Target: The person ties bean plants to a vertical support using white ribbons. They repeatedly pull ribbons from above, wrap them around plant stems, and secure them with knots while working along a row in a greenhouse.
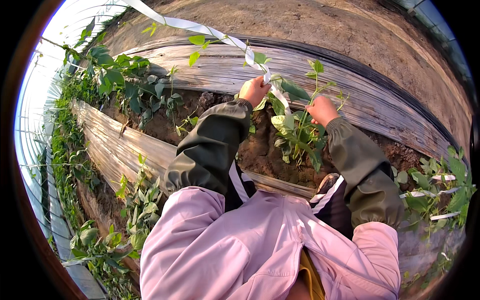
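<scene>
My left hand (255, 91) grips a white plastic strap (210, 33) that slants down from the upper left. Thin vine stems with a few bright leaves wind round the strap above this hand. Below the hand, the strap runs on to a leafy climbing plant (300, 131) rooted in bare soil. My right hand (323, 111) has its fingers closed on an upright green stem (314, 92) of this plant. Leaves cover the strap's lower end, so I cannot tell how it is fastened.
Pale plastic mulch film (375, 108) borders the soil strip (262, 150) on the far side, with another film strip (123, 138) nearer. More vines (112, 75) grow at left, and strapped plants (438, 187) at right. A dirt path (318, 33) lies beyond; greenhouse sheeting (33, 123) curves along the left.
</scene>
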A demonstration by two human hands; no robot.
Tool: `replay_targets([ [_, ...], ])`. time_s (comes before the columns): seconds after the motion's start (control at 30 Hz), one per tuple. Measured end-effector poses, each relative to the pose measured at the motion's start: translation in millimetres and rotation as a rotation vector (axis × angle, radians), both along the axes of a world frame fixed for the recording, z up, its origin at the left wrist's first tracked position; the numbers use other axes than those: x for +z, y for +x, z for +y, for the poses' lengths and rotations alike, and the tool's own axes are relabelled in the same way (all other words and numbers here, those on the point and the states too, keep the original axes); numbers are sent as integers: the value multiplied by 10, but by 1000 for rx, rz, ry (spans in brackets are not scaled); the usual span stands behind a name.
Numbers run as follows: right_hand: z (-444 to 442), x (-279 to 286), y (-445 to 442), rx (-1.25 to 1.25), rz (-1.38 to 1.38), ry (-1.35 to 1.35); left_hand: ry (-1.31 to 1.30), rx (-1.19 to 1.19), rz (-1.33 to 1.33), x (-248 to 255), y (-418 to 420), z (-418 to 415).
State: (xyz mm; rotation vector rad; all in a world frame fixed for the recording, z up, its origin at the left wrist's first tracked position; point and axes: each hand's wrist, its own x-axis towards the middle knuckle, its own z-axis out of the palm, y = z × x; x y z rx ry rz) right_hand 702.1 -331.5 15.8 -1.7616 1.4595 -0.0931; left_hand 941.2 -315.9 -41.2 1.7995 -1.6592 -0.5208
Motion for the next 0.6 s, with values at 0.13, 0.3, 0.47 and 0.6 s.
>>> replay_targets([
  [0.13,18,73,104,47,-43,-405,-73,-29,-32,209,-197,99],
  [0.3,112,156,404,-23,-619,-501,-140,-137,-17,361,-392,223],
  [0.47,39,635,548,12,-672,-1017,-234,-306,-183,339,-549,307],
  [0.6,-37,1200,790,113,-945,-805,-179,-408,-267,410,-690,365],
])
